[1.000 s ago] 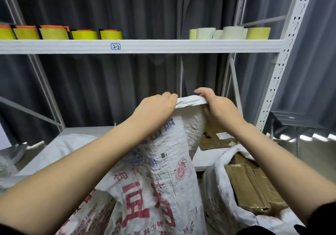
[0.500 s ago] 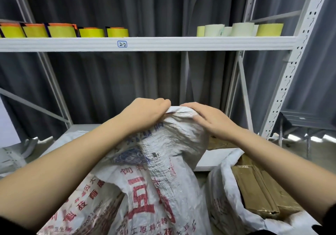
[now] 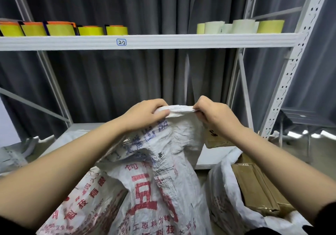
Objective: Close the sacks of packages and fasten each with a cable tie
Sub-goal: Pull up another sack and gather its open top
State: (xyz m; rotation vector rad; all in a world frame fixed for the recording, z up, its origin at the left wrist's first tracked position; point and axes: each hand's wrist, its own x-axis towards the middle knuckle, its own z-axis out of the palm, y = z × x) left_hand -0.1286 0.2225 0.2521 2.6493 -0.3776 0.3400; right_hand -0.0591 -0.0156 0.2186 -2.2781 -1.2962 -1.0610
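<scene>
Two sacks [image 3: 154, 180] [image 3: 227, 198], two hands [image 3: 145, 115] [image 3: 216, 116], ten tape rolls [image 3: 116, 30]

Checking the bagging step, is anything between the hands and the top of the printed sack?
No. The left hand and right hand each grip the printed sack's top edge directly.

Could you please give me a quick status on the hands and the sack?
Left hand and right hand both grip the sack top edge, held up. No cable tie in view. Second sack at right open, boxes inside.
</scene>
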